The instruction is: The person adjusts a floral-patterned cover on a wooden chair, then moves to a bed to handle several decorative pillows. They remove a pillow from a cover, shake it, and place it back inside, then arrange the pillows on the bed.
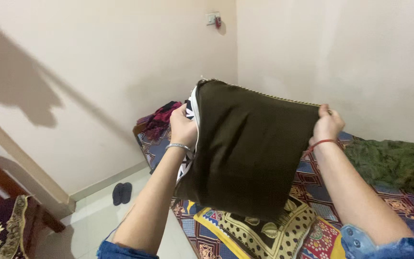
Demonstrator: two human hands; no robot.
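I hold up a dark olive-brown cushion cover in front of me, above a bed. My left hand, with a silver bangle on the wrist, grips its left edge, where a black-and-white patterned cushion shows inside the opening. My right hand, with a red thread on the wrist, pinches the top right corner. The cover hangs down and hides part of the bed behind it.
The bed has a blue and red patterned sheet. A yellow and black patterned cloth lies below the cover. A green cloth lies at the right, folded clothes at the far end. Dark slippers rest on the floor.
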